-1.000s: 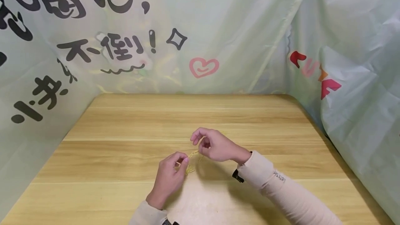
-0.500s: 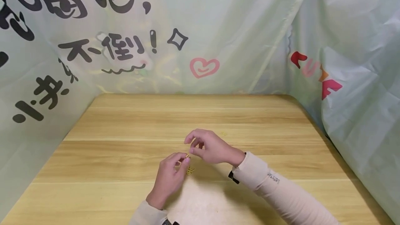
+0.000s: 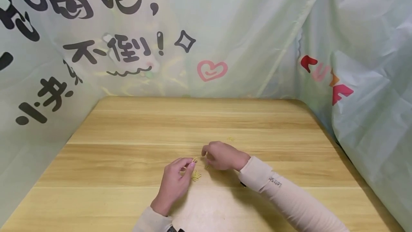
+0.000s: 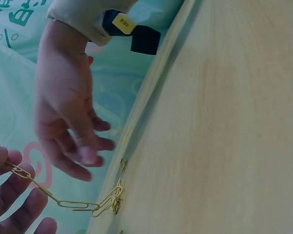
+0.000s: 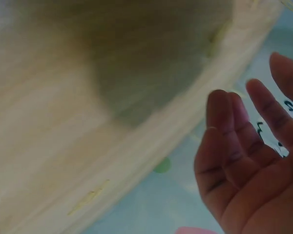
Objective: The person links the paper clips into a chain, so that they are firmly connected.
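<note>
My left hand (image 3: 177, 176) pinches one end of a chain of gold paper clips (image 4: 63, 202) between thumb and index finger. In the left wrist view the linked clips hang from the fingertips toward a small heap of paper clips (image 3: 195, 176), which lies on the table just right of that hand. Whether the chain's lower end touches the heap is unclear. Beside it, my right hand (image 3: 223, 155) hovers low over the table with loosely bent fingers. Nothing shows between those fingers in the right wrist view. A loose paper clip (image 3: 206, 167) lies under it.
A few more paper clips (image 3: 230, 139) lie farther back, beyond the right hand. The wooden table (image 3: 128, 128) has printed cloth hanging at its back and sides. Each wrist carries a dark strapped device, such as the right one's device (image 4: 145, 40).
My right hand first moved left to the left hand's fingertips, then drew back right and lower toward the table. The left hand kept its place and its pinch.
</note>
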The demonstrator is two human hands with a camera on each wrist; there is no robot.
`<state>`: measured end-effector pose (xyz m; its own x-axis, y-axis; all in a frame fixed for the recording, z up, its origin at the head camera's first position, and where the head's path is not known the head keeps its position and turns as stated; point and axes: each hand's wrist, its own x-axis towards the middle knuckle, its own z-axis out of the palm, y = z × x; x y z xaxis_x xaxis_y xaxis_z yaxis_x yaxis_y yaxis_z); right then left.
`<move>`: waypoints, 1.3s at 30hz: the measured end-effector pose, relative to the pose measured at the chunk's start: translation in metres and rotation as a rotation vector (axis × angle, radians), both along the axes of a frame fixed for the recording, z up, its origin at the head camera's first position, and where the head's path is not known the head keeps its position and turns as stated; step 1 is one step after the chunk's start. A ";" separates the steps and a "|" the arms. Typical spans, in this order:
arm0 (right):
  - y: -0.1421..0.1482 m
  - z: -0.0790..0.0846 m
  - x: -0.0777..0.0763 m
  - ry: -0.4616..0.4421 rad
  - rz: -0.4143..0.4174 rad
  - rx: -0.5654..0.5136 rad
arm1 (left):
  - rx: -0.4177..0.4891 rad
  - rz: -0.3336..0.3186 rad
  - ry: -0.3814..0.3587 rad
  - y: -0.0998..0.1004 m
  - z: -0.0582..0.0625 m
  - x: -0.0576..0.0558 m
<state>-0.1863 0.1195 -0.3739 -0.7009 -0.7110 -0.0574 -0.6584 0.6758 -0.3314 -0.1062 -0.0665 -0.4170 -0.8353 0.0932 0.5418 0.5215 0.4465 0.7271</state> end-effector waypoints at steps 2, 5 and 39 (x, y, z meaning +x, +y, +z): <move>0.001 -0.004 0.000 -0.012 -0.006 0.036 | 0.001 -0.005 0.003 0.001 0.001 0.001; 0.003 -0.009 0.002 -0.013 -0.015 0.062 | -0.001 -0.009 0.006 0.002 0.000 0.001; 0.015 0.012 0.010 -0.337 -0.092 -0.733 | -0.010 -0.018 -0.041 0.000 -0.002 -0.001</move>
